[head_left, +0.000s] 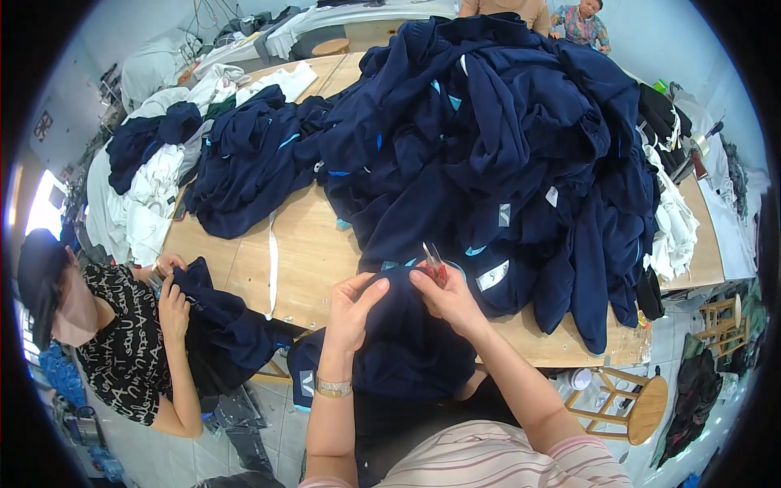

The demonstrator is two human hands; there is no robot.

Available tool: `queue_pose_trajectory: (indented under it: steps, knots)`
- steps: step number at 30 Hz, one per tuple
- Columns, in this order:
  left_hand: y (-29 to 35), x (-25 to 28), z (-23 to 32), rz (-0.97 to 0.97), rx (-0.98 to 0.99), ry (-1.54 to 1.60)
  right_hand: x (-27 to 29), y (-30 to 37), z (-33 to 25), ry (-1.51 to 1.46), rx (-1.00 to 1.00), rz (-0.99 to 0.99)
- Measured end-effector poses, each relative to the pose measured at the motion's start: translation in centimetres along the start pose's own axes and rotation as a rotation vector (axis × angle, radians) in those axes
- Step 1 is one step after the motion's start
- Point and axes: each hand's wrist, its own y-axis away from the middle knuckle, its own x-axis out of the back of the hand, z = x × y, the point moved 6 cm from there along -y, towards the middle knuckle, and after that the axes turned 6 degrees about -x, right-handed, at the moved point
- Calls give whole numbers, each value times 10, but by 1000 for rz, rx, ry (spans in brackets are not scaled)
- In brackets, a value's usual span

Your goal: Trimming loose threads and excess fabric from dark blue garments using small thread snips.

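Note:
A navy blue garment (pixel 407 346) hangs from my fingers over the table's front edge and down across my lap. Its edge is pinched between the thumb and fingers of my left hand (pixel 351 302), which has a watch at the wrist. My right hand (pixel 449 301) is closed round red-handled thread snips (pixel 436 267), blades pointing up and away. The thumb of that hand also presses on the cloth, a short gap from my left thumb. Just beyond my hands rises a large heap of navy garments (pixel 504 122) with light blue trims and white labels (pixel 493 276).
At the left a co-worker (pixel 130 342) handles another navy garment (pixel 224 317). A smaller navy pile (pixel 248 159) and white cloth (pixel 154 195) lie on the wooden table (pixel 236 268). A wooden stool (pixel 647 411) stands at my right. Two people (pixel 582 24) are beyond the heap.

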Motion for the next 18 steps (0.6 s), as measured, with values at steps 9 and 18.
queue_pose_trajectory:
  steps: [9, 18]
  knots:
    - [17, -21, -12, 133, -56, 188, 12, 17, -11, -100, 260, 123]
    - [26, -40, -15, 121, -247, -134, 20, 46, -20, 458, 456, 375]
